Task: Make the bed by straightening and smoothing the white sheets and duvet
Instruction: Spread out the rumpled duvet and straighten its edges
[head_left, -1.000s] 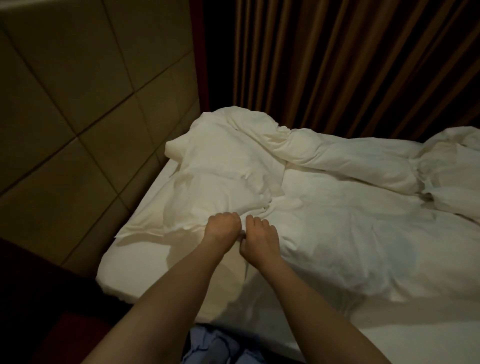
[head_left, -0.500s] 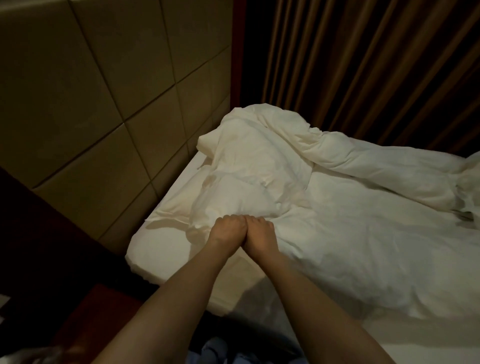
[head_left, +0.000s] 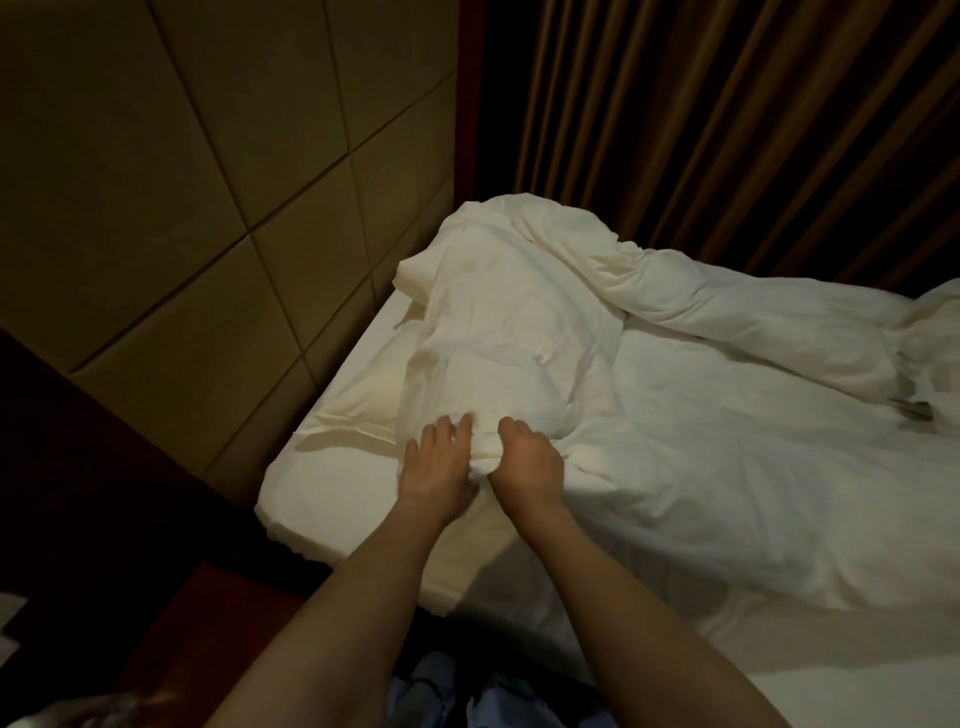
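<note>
L hand (head_left: 439, 470) fingers spread, pressing on duvet (head_left: 675, 441); R hand (head_left: 530, 462) clenched on a fold, frame centre. Duvet bunched upper centre. Step: straightening near edge. Next: prob pull fold flat twd headboard (head_left: 182, 208)

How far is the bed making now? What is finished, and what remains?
Done: little; only the fitted sheet near the corner lies fairly flat. In hand: the left hand rests with spread fingers on the duvet edge, while the right hand grips a fold of it. Left: the duvet is bunched in a heap near the headboard and rolled along the curtain side; it needs spreading and smoothing.
</note>
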